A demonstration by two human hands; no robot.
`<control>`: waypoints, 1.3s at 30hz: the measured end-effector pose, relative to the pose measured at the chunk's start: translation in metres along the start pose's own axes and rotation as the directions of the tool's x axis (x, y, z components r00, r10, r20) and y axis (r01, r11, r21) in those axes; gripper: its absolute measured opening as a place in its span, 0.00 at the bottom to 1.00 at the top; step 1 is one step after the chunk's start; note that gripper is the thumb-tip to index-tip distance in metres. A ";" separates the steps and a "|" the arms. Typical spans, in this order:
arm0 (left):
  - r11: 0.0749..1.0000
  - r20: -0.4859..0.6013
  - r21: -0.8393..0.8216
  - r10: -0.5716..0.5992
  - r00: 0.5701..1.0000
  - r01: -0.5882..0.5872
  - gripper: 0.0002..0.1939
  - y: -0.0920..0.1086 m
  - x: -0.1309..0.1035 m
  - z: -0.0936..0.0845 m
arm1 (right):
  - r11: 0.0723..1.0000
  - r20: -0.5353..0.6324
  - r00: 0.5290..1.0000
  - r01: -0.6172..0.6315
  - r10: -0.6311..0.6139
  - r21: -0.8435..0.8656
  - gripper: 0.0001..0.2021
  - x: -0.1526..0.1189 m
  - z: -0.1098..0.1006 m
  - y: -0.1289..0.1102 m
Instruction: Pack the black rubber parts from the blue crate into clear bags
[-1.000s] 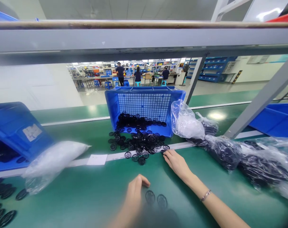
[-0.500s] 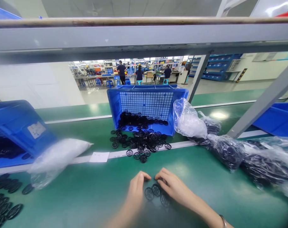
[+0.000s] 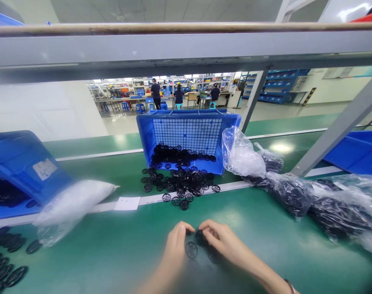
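My curled right hand has reached a black wheel, near my bent left hand (can't tell if either pinches)

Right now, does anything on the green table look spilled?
Yes, maybe: the middle blue plastic crate lies tipped on its side, and small round black spoked pieces spread from its opening onto the green table, though possibly on purpose.

Both hands are low over the near part of the counter, fingertips facing across a narrow gap. The left hand is bent, fingers pointing inward; the right hand curls its fingers (their undersides hidden). Both forearms slant up from the counter's near side, the left one blurred.
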State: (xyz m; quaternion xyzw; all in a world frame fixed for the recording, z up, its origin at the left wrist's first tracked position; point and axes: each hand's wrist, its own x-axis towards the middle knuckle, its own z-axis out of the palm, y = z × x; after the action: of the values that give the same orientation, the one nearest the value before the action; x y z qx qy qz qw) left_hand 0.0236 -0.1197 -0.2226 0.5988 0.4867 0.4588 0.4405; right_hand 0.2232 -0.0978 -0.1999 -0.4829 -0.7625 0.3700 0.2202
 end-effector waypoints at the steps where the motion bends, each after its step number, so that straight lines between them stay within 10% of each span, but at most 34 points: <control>1: 1.000 -0.001 0.002 0.000 1.000 0.000 0.26 0.000 0.000 0.000 | 0.998 -0.003 0.999 -0.031 0.032 0.046 0.11 0.002 -0.002 0.002; 18: 0.996 0.165 0.088 0.019 0.986 -0.034 0.29 0.012 -0.002 0.001 | 0.984 0.096 0.993 0.082 -0.068 -0.157 0.12 -0.009 -0.017 0.003; 27: 0.998 0.157 0.040 -0.056 0.986 0.050 0.28 0.010 -0.001 0.002 | 0.868 -0.418 0.890 -0.053 -0.183 -0.493 0.12 0.070 -0.078 0.083; 33: 0.995 0.133 0.028 -0.101 0.986 0.098 0.27 0.011 -0.001 0.002 | 0.918 -0.363 0.926 -0.054 -0.101 -0.393 0.13 0.067 -0.072 0.073; 39: 0.997 0.115 0.036 -0.074 0.991 0.070 0.26 0.011 0.001 0.002 | 0.995 0.033 0.999 0.046 -0.043 -0.093 0.07 0.007 -0.029 0.031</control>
State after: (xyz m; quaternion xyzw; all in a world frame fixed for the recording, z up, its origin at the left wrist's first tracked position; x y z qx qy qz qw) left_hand 0.0274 -0.1207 -0.2124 0.6133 0.4888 0.3993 0.4748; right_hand 0.2584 -0.0733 -0.2062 -0.4700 -0.7929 0.3361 0.1936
